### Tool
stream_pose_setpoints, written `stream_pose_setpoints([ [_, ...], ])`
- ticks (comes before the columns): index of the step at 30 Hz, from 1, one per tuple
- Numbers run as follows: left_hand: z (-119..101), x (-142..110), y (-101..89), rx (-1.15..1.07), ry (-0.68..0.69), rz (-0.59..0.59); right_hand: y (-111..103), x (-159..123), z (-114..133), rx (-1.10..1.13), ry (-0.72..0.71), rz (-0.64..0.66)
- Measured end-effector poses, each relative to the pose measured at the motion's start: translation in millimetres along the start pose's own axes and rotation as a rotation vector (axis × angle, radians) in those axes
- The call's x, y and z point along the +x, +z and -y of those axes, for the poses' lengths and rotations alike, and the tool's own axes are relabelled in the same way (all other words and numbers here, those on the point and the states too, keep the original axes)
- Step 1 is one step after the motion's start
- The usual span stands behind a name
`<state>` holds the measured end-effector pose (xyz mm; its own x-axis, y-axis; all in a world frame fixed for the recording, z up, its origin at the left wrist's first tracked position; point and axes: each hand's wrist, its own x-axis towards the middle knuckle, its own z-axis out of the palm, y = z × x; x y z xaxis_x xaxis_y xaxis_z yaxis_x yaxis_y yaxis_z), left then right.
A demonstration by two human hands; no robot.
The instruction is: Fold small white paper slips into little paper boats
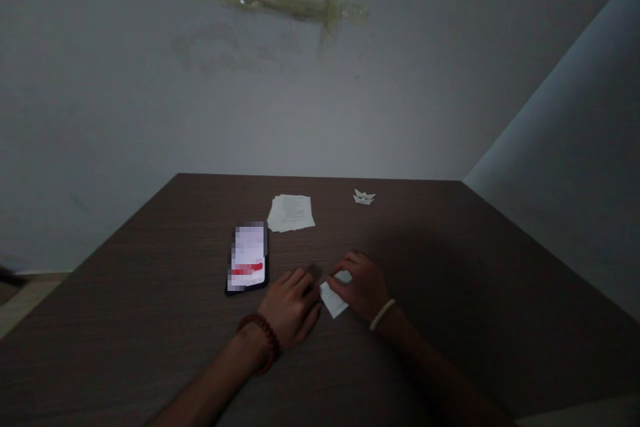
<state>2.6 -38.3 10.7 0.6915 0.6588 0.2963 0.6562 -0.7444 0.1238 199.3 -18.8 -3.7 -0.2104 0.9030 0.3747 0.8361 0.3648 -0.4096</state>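
A small piece of white paper [334, 301] lies on the brown table in front of me, with faint print on it. My right hand [364, 285] bends over its right side, thumb and forefinger closed on its upper part. That hand's fingers cover some of the sheet. My left hand [291, 303] rests on the table just left of the paper, palm down, fingers loosely bent and thumb apart. Its fingertips come close to the paper's left edge; whether they touch it I cannot tell.
A phone [247, 257] with a lit, blurred screen lies left of my hands. Behind it is a stack of printed paper sheets [293, 212]. Folded paper boats [364, 197] sit near the back edge of the table [180, 227], by the wall [320, 107].
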Motion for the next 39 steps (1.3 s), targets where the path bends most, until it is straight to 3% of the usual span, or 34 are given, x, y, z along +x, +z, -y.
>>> stream_pose_setpoints([
  [5,-1,1,-1.2,0.003,0.000,0.017,6,-2,7,0.020,-0.017,0.006],
  [13,1,0,-4.0,-0.018,-0.007,0.045,-9,3,-27,-0.024,0.105,-0.016],
  [20,2,1,-3.3,0.002,0.001,0.043,-12,5,-37,-0.026,0.132,-0.039],
  [27,11,0,-1.5,0.025,-0.030,0.030,-17,1,-38,0.097,-0.227,0.140],
  [34,20,-1,0.8,0.060,-0.126,-0.032,-18,-9,-14,0.139,-0.356,0.206],
  [39,20,-1,7.0,0.045,-0.203,-0.078,-21,-15,4,0.050,-0.474,0.267],
])
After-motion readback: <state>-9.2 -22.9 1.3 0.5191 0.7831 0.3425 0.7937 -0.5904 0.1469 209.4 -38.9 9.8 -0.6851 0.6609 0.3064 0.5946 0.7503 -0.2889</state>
